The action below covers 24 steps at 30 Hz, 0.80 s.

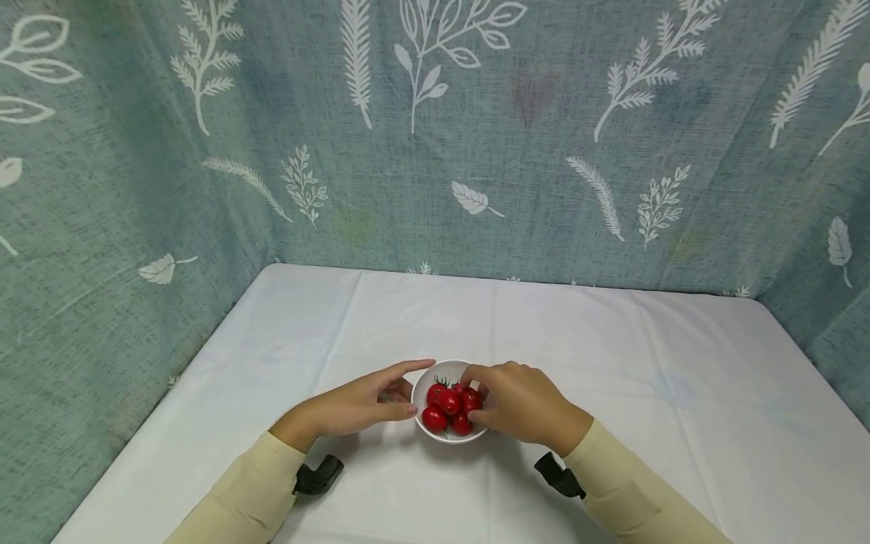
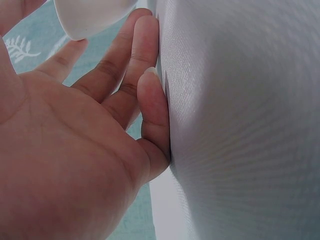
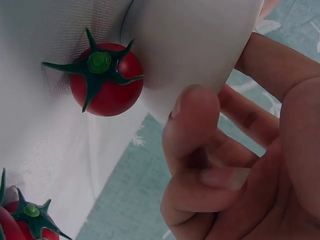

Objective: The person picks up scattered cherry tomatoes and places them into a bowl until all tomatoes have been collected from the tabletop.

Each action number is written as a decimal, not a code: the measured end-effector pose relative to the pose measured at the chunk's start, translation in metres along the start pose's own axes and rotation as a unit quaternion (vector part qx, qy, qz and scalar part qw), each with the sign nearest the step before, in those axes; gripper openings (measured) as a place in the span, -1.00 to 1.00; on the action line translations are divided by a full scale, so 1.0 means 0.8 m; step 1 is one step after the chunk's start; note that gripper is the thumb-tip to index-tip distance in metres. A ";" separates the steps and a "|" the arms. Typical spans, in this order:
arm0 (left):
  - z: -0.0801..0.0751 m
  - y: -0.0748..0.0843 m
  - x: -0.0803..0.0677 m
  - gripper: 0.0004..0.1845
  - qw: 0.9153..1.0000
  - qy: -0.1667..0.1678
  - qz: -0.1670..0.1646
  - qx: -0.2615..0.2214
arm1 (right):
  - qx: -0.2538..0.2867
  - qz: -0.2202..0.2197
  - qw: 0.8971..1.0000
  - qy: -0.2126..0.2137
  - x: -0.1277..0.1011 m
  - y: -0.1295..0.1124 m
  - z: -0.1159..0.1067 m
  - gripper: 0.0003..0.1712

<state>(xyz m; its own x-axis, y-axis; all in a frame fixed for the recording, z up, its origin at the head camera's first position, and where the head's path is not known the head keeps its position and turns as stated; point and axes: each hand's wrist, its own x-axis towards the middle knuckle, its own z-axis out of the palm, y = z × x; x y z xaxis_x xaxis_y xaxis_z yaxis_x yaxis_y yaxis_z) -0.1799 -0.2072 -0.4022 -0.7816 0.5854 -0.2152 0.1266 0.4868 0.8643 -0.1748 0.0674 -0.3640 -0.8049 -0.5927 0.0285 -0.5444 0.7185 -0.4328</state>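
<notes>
A small white bowl (image 1: 448, 369) holds several red cherry tomatoes (image 1: 434, 418) with green stems. On its left side my left hand (image 1: 360, 400) lies with thumb and forefinger at the rim; in the left wrist view its other fingers are loosely extended by the cloth. My right hand (image 1: 526, 402) reaches over the right rim, thumb and forefinger pinching one cherry tomato (image 1: 470, 399) inside. The right wrist view shows its other fingers curled beside the bowl's outer wall (image 3: 185, 45). Another tomato (image 3: 112, 82) sits outside against that wall, mostly hidden by the hand in the head view.
More tomatoes (image 3: 37, 220) lie on the white cloth (image 1: 578, 340) at the lower left of the right wrist view. Blue-green leaf-patterned curtains (image 1: 435, 151) stand behind and beside the table. A dark wrist camera (image 1: 318, 476) is strapped at each sleeve.
</notes>
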 end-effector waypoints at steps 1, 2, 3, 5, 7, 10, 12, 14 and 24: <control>0.000 0.000 0.000 -0.28 1.000 0.000 -0.001 0.000 | 0.002 0.002 1.000 -0.002 0.000 0.000 0.000 -0.65; 0.000 0.000 0.000 -0.28 1.000 0.001 0.000 0.001 | 0.003 0.003 1.000 -0.003 0.001 0.000 0.000 -0.65; 0.000 0.000 0.000 -0.28 1.000 0.001 -0.001 0.002 | 0.003 0.004 1.000 -0.004 0.001 0.000 0.000 -0.65; 0.000 0.000 0.000 -0.28 1.000 0.001 0.000 0.003 | 0.003 0.007 1.000 -0.006 0.001 0.000 0.000 -0.65; 0.000 0.000 0.000 -0.28 1.000 0.001 0.000 0.004 | -0.001 0.009 1.000 -0.008 0.001 0.000 0.000 -0.65; 0.000 0.001 0.001 -0.28 1.000 0.001 0.001 0.004 | -0.006 0.012 1.000 -0.003 -0.001 0.000 -0.001 -0.67; 0.000 0.002 0.001 -0.27 1.000 0.000 0.001 0.003 | -0.012 0.009 1.000 0.013 -0.005 0.002 0.000 -0.68; 0.000 0.003 0.001 -0.28 1.000 0.000 0.000 0.004 | -0.018 0.001 0.999 0.038 -0.010 0.005 -0.001 -0.70; -0.001 0.002 0.001 -0.28 1.000 0.003 0.004 0.008 | -0.020 -0.008 0.992 0.126 -0.032 0.020 -0.006 -0.77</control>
<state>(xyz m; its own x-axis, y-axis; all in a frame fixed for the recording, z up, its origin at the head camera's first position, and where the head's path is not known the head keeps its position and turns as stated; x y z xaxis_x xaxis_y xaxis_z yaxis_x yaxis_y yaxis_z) -0.1807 -0.2067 -0.4010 -0.7838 0.5860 -0.2056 0.1427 0.4922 0.8587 -0.1639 0.0959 -0.3677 -0.8266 -0.4978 0.2626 -0.5628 0.7267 -0.3939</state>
